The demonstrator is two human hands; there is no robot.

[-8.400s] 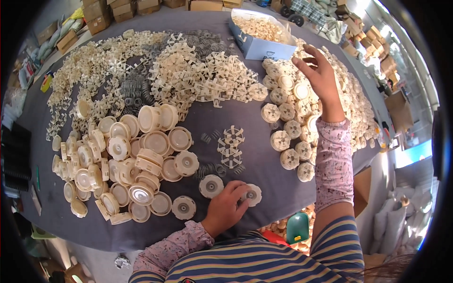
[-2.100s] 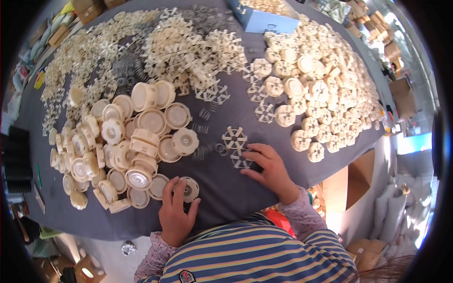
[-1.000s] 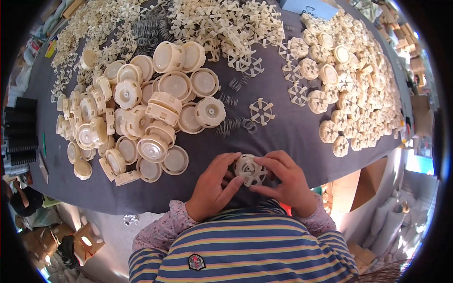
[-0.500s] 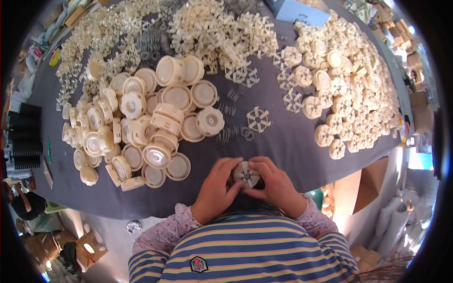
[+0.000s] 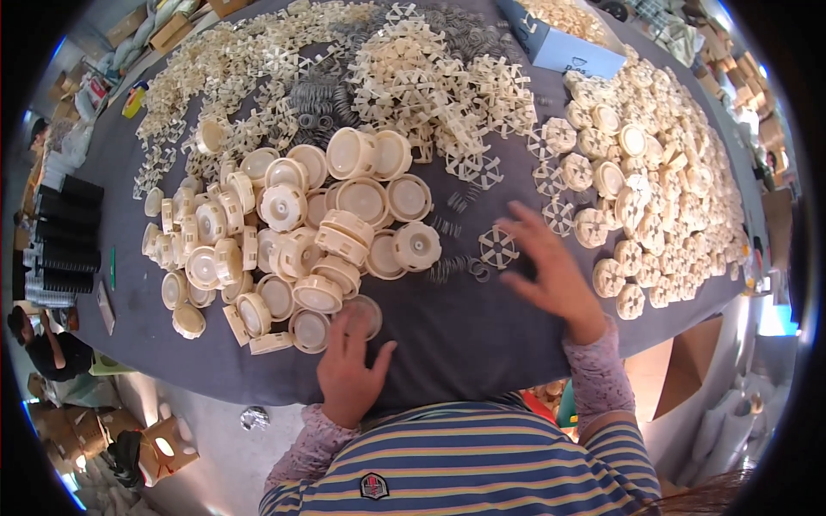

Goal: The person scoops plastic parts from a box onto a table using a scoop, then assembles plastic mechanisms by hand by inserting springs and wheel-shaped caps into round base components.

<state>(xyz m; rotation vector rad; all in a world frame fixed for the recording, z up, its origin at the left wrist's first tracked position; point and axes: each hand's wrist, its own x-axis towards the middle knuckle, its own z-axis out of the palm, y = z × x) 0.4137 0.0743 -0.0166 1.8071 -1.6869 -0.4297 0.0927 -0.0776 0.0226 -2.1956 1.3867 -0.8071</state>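
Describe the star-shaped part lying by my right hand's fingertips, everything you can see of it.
The star-shaped part is a cream, plastic-looking wheel: thin spokes fan out from a small hub. It lies flat and alone on the grey table cover. The right hand hovers spread just beside it; contact cannot be told. Small metal springs lie to its left.

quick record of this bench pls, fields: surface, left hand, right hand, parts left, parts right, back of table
surface: dark grey table, covered with cream plastic parts
left hand: left hand flat, fingers on a round cap at the near edge of the cap pile
right hand: right hand open, fingers spread, reaching at a spoked wheel piece; holds nothing
parts left: pile of round caps
parts right: heap of assembled rounds
back of table: spoked wheel pile, metal springs, light blue box
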